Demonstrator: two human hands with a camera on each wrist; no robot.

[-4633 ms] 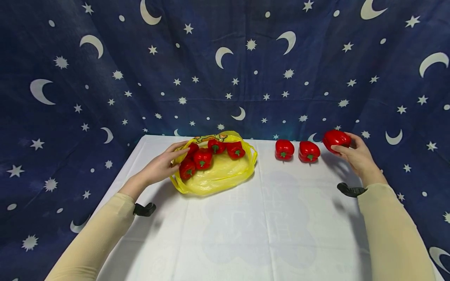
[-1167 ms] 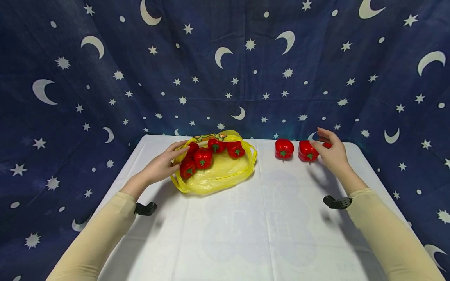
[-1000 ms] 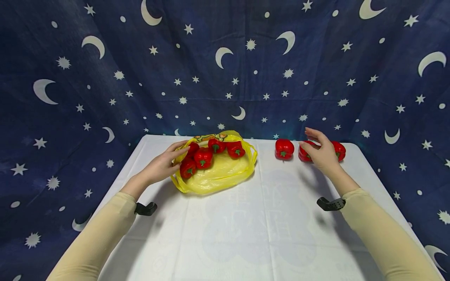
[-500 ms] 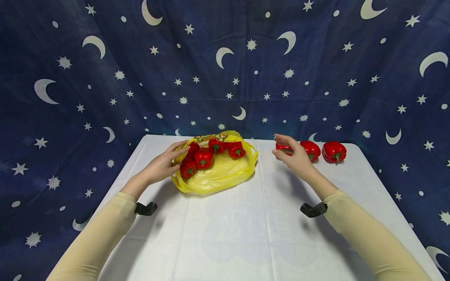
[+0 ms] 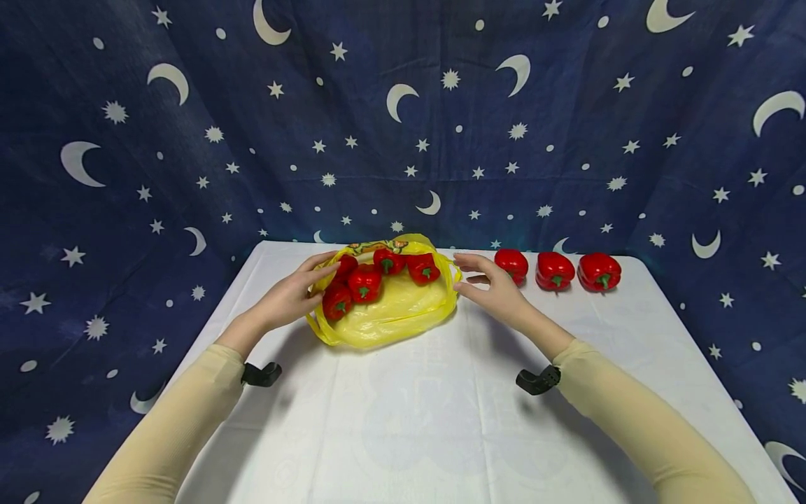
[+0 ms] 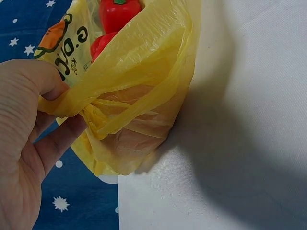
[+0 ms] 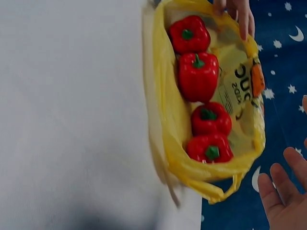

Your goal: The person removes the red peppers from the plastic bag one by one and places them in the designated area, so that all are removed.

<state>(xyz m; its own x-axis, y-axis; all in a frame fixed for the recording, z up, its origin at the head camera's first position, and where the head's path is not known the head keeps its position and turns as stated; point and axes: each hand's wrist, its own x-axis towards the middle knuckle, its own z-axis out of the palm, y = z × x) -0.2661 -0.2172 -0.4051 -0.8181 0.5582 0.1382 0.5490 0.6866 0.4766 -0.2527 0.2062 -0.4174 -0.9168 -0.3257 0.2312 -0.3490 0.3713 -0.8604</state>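
A yellow plastic bag [image 5: 403, 318] lies with its mouth open, several red bell peppers [image 5: 364, 283] inside it. My left hand [image 5: 291, 297] pinches the bag's left rim between thumb and fingers; the left wrist view shows the gathered plastic [image 6: 96, 115] in that grip. On the opposite side, my right hand [image 5: 497, 288] has its fingers extended close by the bag's right handle. In the right wrist view that hand [image 7: 288, 203] holds nothing, and the looped handle [image 7: 223, 191] hangs a little apart from its fingers.
Three red bell peppers, a left one [image 5: 511, 264], a middle one [image 5: 555, 271] and a right one [image 5: 599, 271], stand in a row at the back right. White cloth covers the table [image 5: 434, 420]. Behind it hangs a dark blue curtain [image 5: 378, 91] with moons and stars.
My right hand put its bell pepper down at the right end of the row, let go, and moved left past the others to the bag's right side. My left hand stayed on the bag.
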